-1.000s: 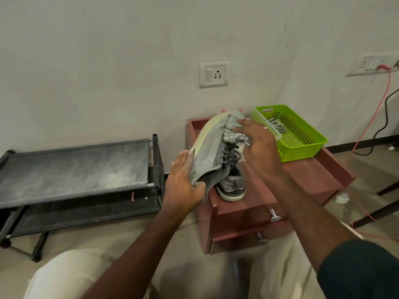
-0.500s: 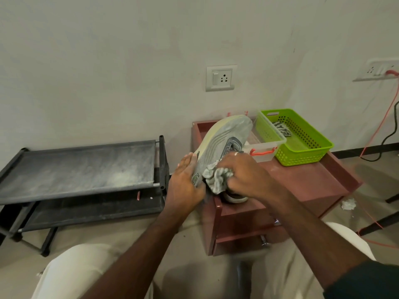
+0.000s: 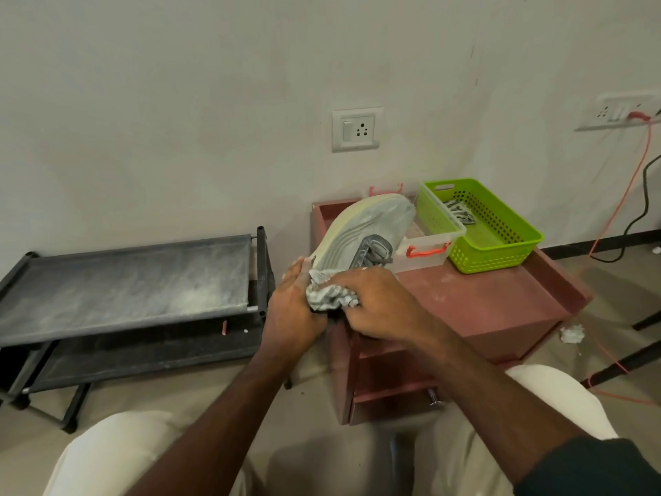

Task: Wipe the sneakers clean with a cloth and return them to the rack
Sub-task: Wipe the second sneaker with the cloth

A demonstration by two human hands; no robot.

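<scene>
Plain wall behind, dusty black rack [image 3: 125,281] low on the left, red cabinet [image 3: 483,306] right of it with a green basket [image 3: 500,238] and a clear box [image 3: 425,248] at its far side.

Sneaker [image 3: 361,234] sits over the cabinet's near-left corner, tilted: long axis runs from heel, near-left at the hands, up to toe, far-right toward the basket. Sole faces left, laces right.

Left hand [image 3: 289,313] props the heel end from the sole side, fingers fairly straight against it, thumb hidden. Right hand [image 3: 375,302] has fingers curled round a bunched striped cloth [image 3: 329,295], pressing it on the heel end of the upper. Both hands nearly touch, forearms converging from near.

My read: mid-wipe; unwiped length lies away from the cloth toward the toe. Rack is nearer the left hand. Second sneaker not visible.
</scene>
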